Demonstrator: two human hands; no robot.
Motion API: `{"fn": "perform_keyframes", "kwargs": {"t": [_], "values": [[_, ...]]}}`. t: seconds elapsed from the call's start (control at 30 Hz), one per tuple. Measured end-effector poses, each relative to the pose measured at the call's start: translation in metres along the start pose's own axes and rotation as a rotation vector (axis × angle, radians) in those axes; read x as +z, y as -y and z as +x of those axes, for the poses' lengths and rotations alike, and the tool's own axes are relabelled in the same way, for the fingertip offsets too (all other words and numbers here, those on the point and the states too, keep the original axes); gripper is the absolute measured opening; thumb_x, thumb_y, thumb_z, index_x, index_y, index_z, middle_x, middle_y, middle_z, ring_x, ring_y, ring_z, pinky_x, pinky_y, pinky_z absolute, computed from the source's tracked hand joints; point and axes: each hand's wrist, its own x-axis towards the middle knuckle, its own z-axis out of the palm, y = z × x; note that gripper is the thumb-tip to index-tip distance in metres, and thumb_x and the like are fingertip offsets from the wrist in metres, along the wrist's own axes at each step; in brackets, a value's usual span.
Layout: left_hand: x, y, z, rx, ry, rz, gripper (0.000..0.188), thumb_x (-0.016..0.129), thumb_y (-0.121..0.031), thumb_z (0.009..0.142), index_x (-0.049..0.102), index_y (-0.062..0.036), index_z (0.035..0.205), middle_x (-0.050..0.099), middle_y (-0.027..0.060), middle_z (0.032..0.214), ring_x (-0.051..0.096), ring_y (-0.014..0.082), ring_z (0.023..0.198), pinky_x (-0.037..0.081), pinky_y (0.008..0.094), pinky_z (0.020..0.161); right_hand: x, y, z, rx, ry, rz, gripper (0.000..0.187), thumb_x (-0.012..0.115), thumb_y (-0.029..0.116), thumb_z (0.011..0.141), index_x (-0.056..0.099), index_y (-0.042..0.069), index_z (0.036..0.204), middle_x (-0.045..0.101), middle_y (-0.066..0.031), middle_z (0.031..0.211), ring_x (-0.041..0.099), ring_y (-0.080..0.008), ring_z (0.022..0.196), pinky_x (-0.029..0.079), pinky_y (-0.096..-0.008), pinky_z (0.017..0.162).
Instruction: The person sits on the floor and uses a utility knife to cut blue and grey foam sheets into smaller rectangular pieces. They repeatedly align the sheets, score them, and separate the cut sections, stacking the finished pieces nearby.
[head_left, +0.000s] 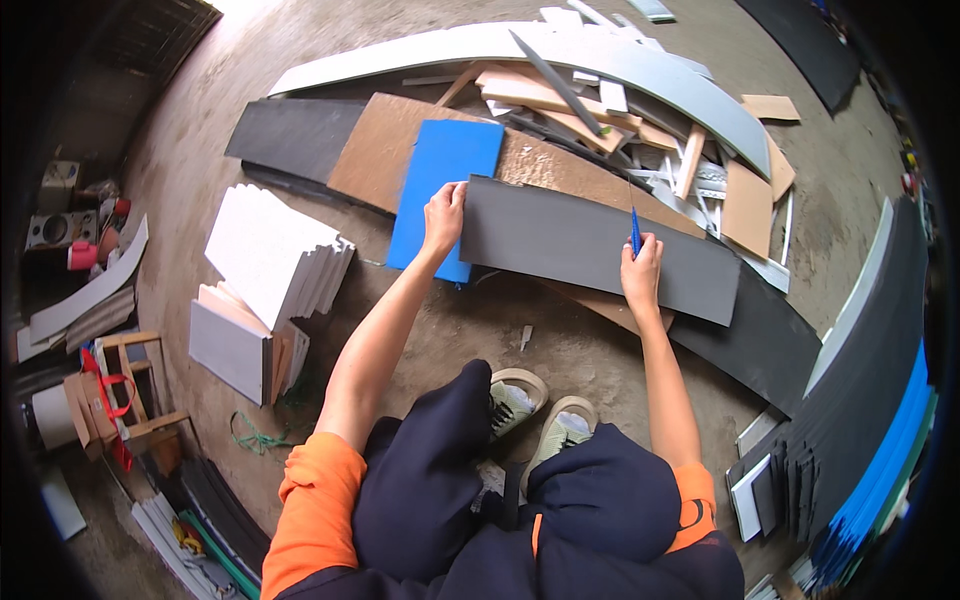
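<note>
My left hand (445,216) grips the left end of a long dark grey foam board (580,240), fingers closed on its edge. That board lies across a blue sheet (445,165), a brown board (375,150) and a longer black strip (775,345). In my right hand (642,272) is a blue utility knife (636,232), its thin blade pointing away from me. The right hand is over the right half of the grey board; whether the blade touches anything I cannot tell.
A heap of offcuts (690,160) lies beyond, with a curved white strip (480,45) behind it. White boards (265,250) are stacked at the left. Dark sheets (850,400) lean at the right. A wooden stool (145,390) and a green cord (258,436) are at the left.
</note>
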Motion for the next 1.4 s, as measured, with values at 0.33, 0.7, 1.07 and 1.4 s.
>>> {"fn": "perform_keyframes", "kwargs": {"t": [0.33,0.7,1.07,1.4], "values": [[-0.052,0.076,-0.057,-0.384,-0.178,0.45,0.076,0.069,-0.04,0.068,0.031,-0.0032,0.124,0.048,0.0229,0.112,0.041,0.0319,0.113,0.032,0.0415,0.096,0.017,0.02,-0.006,0.002,0.15,-0.379,0.053,0.069,0.036,0.07,0.041,0.0,0.098,0.043,-0.016,0.098,0.05,-0.0347,0.091,0.045,-0.0426,0.073],[-0.115,0.051,-0.02,-0.057,-0.569,-0.796,0.03,0.066,-0.03,0.078,0.056,-0.0047,0.091,0.059,0.0006,0.08,0.055,0.0078,0.072,0.045,0.0216,0.064,0.017,0.013,-0.002,-0.013,0.145,-0.337,0.049,0.067,0.033,0.074,0.042,0.001,0.102,0.042,-0.0173,0.1,0.049,-0.035,0.093,0.043,-0.043,0.077],[-0.012,-0.005,0.022,-0.242,0.028,-0.737,0.039,0.051,-0.038,0.087,0.059,-0.0004,0.095,0.062,0.0038,0.082,0.056,0.009,0.07,0.046,0.0242,0.065,-0.068,-0.073,-0.016,0.149,-0.179,-0.462,0.038,0.058,0.013,0.078,0.042,0.001,0.11,0.042,-0.0215,0.102,0.042,-0.0379,0.098,0.035,-0.0452,0.085],[0.056,-0.015,0.035,0.063,-0.01,-0.108,0.039,0.057,-0.035,0.083,0.06,0.0015,0.096,0.062,0.0121,0.079,0.057,0.0199,0.069,0.045,0.0307,0.065,-0.055,-0.044,-0.003,0.112,-0.071,-0.055,0.027,0.057,0.014,0.081,0.057,0.006,0.107,0.048,-0.0098,0.095,0.051,-0.0152,0.067,0.045,-0.0288,0.069]]}}
